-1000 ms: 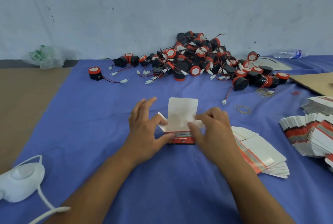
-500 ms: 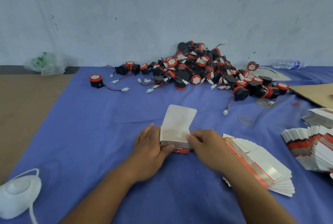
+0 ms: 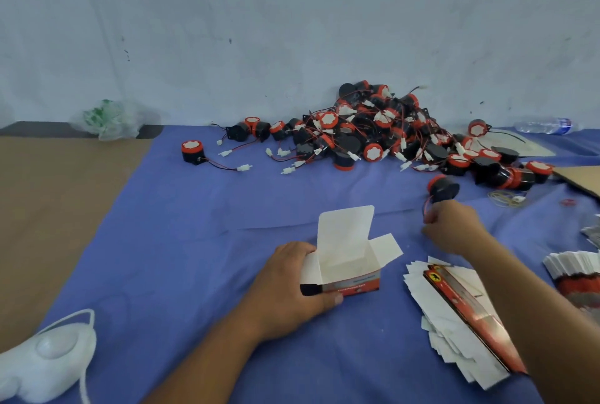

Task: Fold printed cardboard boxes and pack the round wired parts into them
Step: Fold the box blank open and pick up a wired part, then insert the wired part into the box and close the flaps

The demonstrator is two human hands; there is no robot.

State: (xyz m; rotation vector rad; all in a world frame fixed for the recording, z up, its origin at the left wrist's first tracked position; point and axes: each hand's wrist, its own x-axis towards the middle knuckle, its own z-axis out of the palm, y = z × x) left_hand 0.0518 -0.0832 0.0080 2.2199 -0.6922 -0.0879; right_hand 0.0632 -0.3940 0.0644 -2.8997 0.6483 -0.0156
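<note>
Creased blue cloth (image 3: 194, 257): left hand (image 3: 289, 286) grips cardboard box (image 3: 354, 283), right hand (image 3: 454, 228) pinches wire (image 3: 425, 204).

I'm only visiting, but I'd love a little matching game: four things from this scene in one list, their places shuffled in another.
Things: 1 open box; 2 face mask; 3 plastic bottle; 4 loose round part
Places: A far right, by the wall; B near left corner; C wire leads into right hand; D gripped by left hand
Pairs: 1-D; 2-B; 3-A; 4-C
</note>
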